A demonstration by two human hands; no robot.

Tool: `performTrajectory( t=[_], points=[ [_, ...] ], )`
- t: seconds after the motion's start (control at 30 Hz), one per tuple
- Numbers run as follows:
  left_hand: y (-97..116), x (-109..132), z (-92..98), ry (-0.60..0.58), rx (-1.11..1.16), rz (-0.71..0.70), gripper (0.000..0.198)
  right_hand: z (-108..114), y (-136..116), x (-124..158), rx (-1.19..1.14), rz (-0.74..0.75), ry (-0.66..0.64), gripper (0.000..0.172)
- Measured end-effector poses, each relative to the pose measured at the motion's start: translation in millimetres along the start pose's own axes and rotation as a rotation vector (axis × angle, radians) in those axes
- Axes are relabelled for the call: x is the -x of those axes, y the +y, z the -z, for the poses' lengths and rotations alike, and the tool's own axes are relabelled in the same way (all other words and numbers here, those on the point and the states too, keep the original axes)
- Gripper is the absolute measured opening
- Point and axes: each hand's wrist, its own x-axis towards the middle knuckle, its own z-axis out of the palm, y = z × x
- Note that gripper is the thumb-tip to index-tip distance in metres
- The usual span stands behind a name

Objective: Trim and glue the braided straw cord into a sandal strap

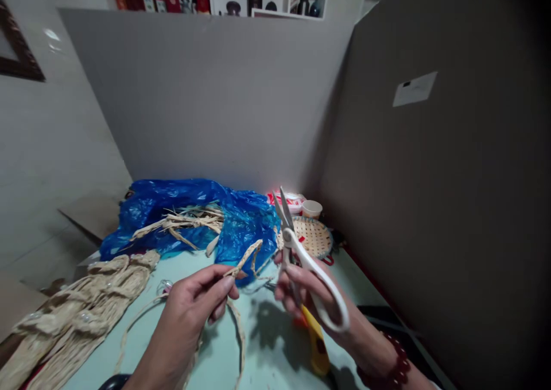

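Note:
My left hand (196, 304) pinches a twisted strand of dried straw (247, 258) between thumb and fingers; the strand curls upward and a long tail loops down over the table. My right hand (307, 292) grips white-handled scissors (301, 252) with the blades pointing up and slightly parted, a short way to the right of the straw's tip. A beaded bracelet (394, 361) is on my right wrist.
A blue plastic bag (241, 217) with loose straw strips (189, 220) lies behind my hands. Woven straw pieces (81, 309) lie at the left. A round woven mat (314, 235), a small cup (311, 208) and a yellow-handled tool (316, 344) are at the right. Grey partitions (430, 195) enclose the table.

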Motion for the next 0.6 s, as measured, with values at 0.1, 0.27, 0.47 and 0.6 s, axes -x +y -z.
performTrajectory(
  t=[0.1,0.27,0.47,0.6],
  points=[
    [2.2,-9.9,10.7,0.096,0.017,-0.072,0.024,9.5,-7.3,10.7,0.087,-0.181,-0.282,0.04],
    [5.9,-18.1,19.4,0.189,0.048,-0.16,0.027,17.8,-3.2,15.7,0.218,-0.237,-0.332,0.053],
    [4.4,-14.9,20.6,0.224,-0.012,-0.231,0.025,15.7,20.2,3.6,0.407,-0.156,-0.332,0.057],
    [0.6,-12.8,21.4,0.24,-0.058,-0.274,0.02,15.8,18.7,6.4,0.409,-0.204,-0.39,0.061]
  ],
)
